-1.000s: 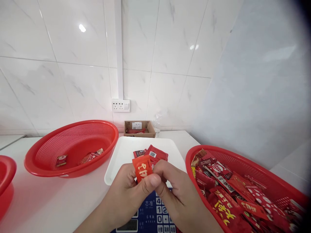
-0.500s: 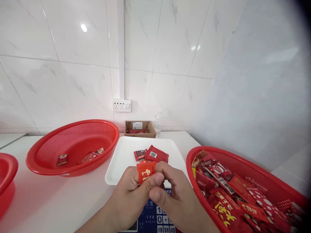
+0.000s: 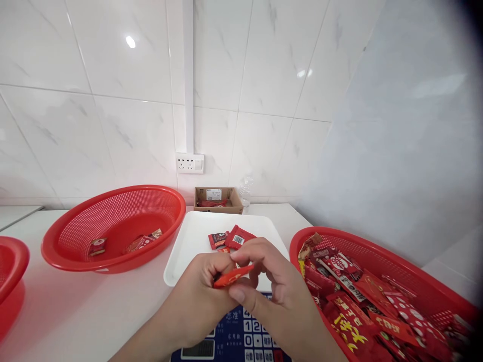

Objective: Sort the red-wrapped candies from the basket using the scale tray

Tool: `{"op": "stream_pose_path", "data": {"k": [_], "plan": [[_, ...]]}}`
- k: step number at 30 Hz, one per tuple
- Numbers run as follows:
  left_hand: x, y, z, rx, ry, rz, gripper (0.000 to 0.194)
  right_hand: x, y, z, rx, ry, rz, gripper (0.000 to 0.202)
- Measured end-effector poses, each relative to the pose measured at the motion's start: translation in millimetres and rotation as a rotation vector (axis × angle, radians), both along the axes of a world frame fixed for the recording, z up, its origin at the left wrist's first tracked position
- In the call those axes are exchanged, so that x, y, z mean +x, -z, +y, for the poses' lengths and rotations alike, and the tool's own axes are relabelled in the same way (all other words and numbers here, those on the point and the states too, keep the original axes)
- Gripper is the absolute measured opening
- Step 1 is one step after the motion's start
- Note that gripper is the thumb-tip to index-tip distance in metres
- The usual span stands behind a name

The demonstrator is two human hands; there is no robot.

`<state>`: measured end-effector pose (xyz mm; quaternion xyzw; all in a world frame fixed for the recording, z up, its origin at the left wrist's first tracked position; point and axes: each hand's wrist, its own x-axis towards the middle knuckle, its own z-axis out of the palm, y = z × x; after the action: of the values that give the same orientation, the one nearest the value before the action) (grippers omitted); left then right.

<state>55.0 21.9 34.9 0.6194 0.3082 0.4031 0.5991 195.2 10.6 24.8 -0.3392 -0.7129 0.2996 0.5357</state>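
1. The left hand, low in the middle of the frame, pinches a small orange packet between its thumb and fingers.
2. The orange packet lies tilted nearly flat, between the two hands.
3. The right hand, just right of it, has bent fingers around the packet's right end. I cannot tell if they grip it.
4. Behind the hands, red packets lie on a white tray in the middle.
5. Blue number keys show under the hands, at the bottom.
6. A red basket full of packets fills the lower right.
7. Another red basket, at left, holds a few packets.
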Motion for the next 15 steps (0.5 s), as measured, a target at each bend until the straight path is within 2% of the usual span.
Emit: {"op": "stream_pose_path", "data": {"k": [3, 6, 9, 13, 15], "plan": [[-0.2, -0.4, 0.4, 0.022, -0.007, 0.105, 0.022, 0.0, -1.4, 1.3, 0.021, 0.035, 0.001, 0.006], [-0.3, -0.6, 0.9, 0.085, 0.000, 0.117, 0.022, 0.6, -1.1, 0.5, -0.049, 0.027, 0.061, 0.012], [-0.5, 0.8, 0.5, 0.206, -0.020, 0.105, 0.020, 1.1, -0.7, -1.4, -0.179, -0.040, 0.163, 0.013], [-1.9, 3.7, -2.6, 0.326, -0.013, 0.066, 0.014, 1.9, -2.8, -3.2, -0.251, -0.111, 0.274, 0.018], [-2.9, 4.4, -4.3, 0.354, 0.009, 0.036, 0.019, 2.3, -3.3, -3.5, -0.294, -0.150, 0.308, 0.019]]}}
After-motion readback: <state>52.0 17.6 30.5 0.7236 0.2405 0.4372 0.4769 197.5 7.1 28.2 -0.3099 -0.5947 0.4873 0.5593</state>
